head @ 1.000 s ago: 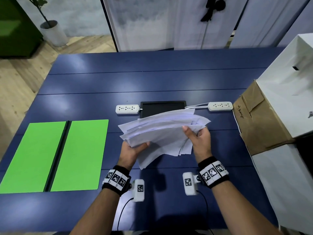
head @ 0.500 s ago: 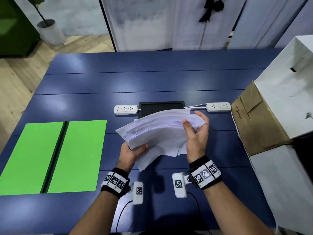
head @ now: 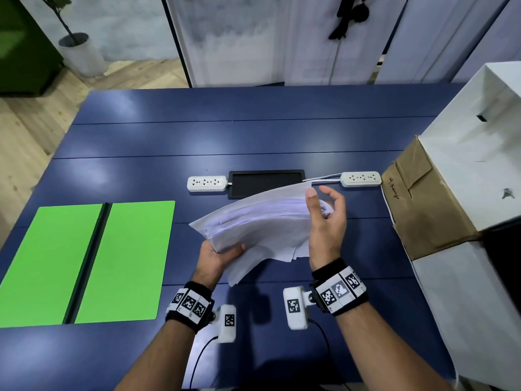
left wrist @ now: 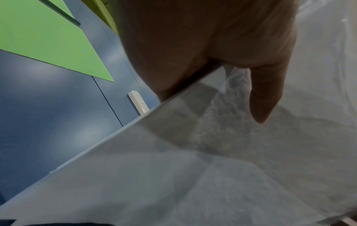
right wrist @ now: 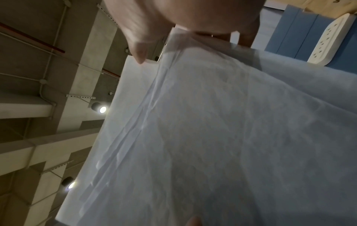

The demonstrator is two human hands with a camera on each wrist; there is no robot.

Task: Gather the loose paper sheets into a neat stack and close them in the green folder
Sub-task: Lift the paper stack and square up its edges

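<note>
Left grip: the left hand (head: 218, 256) held the paper sheets (head: 262, 224) at their near-left corner, thumb curled over the top, fingers hidden beneath.
Right grip: the right hand (head: 325, 221) stood upright at the sheets' right end, thumb against the top sheet, fingers loosely spread; whether they gripped, I could not tell.
Sheets: an uneven fan, edges staggered, lifted above the table (head: 253, 136).
Folder: the green folder (head: 84, 263) lay open and flat on the table, well left of the sheets, holding nothing.
Writing: a dark scrawl on the brown box (head: 423, 198), unreadable.
Room: bare tabletop lay between folder and hands; two power strips (head: 207, 183) flanked a black tray (head: 266, 183) just beyond the sheets.
</note>
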